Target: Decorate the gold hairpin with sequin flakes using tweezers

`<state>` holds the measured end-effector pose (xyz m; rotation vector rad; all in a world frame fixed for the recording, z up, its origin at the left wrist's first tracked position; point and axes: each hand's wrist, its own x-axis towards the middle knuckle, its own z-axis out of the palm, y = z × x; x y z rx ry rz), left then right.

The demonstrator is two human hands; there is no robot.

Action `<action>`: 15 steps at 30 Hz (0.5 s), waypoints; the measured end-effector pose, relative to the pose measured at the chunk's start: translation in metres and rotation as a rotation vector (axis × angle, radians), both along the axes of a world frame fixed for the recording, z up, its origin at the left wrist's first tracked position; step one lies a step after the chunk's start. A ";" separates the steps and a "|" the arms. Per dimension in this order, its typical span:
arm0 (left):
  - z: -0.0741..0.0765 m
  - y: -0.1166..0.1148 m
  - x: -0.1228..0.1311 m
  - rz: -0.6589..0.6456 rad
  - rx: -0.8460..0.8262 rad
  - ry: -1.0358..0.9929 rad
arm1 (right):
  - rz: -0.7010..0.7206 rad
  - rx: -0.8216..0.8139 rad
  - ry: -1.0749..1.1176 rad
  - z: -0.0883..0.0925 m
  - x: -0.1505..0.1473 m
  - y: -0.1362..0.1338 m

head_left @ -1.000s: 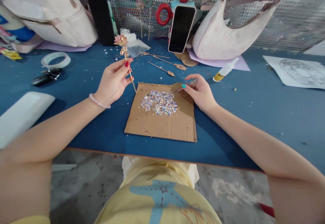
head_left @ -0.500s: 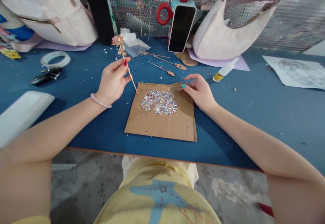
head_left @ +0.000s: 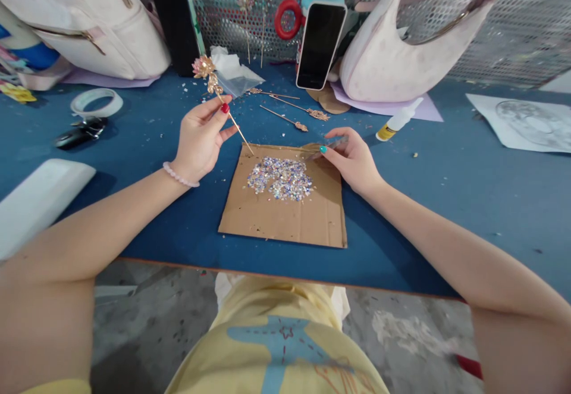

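Observation:
My left hand (head_left: 203, 135) pinches the thin stem of a gold hair stick (head_left: 213, 83) with a pink-and-gold flower head. Its flower points up and to the left, and its tip hangs over the back left corner of a cardboard sheet (head_left: 267, 227). Small shiny blue, white and silver flakes (head_left: 289, 180) lie in a loose patch on the cardboard. By the sheet's back right corner, my right hand (head_left: 354, 159) is closed on grey metal tweezers (head_left: 332, 145), angled down toward the flakes' edge. Behind the cardboard lie several more gold hair sticks (head_left: 285, 118).
A small glue bottle (head_left: 398, 120) lies right of my right hand. Phones (head_left: 321, 46), a handbag (head_left: 370, 72) and a backpack (head_left: 129, 43) line the mesh wall. At left are a tape roll (head_left: 97, 103) and a white block (head_left: 44, 200); a printed sheet (head_left: 526, 121) lies at right.
My left hand has shifted slightly right and turned the hair stick, so its tip moved right and up, over the cardboard. My right hand with the tweezers has barely moved.

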<state>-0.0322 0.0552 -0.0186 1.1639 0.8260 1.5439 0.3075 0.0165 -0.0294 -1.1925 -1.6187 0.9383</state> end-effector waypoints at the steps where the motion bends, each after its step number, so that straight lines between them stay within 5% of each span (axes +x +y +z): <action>1: 0.001 0.000 -0.001 0.006 0.005 0.000 | 0.004 -0.004 0.006 0.000 0.000 0.000; 15: 0.001 0.000 0.001 0.094 0.005 0.036 | 0.005 -0.018 0.029 0.001 -0.001 0.000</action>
